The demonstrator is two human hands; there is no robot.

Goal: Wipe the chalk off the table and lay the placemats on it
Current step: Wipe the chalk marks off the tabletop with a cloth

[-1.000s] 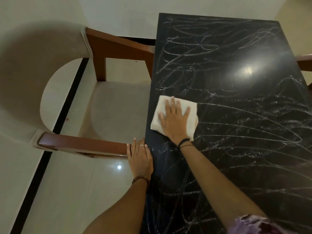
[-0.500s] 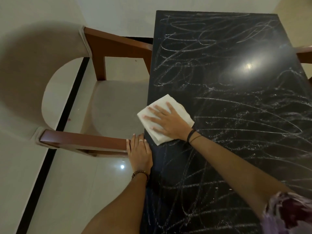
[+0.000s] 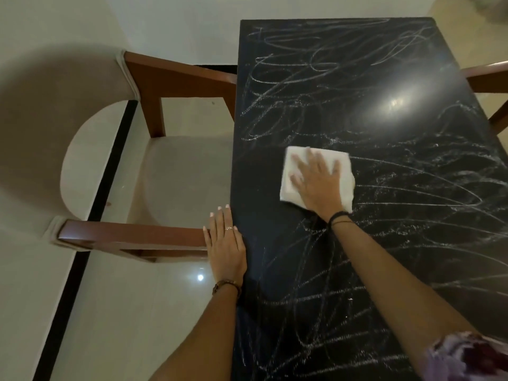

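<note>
So the cloth [image 3: 316,177], a folded white one, sits flat on the black table [image 3: 384,243], a bit in from the left edge and about halfway up the top. The right hand [image 3: 319,185] is pressed down on it, palm flat and fingers spread out straight, not bunched around it. It looks a little blurry. Chalk [image 3: 330,86] scribbles cover pretty much the whole top; there's one darker, cleaner patch just left of the cloth, running to the table edge.

The left hand [image 3: 226,244] lies flat on the table's left edge, fingers straight and together, gripping nothing. There's a ring on one finger and a bracelet on that wrist. Right next to it is the wooden arm of a chair [image 3: 178,185] with a beige seat, pulled up to the table's left side, on a glossy pale floor [image 3: 110,312].
</note>
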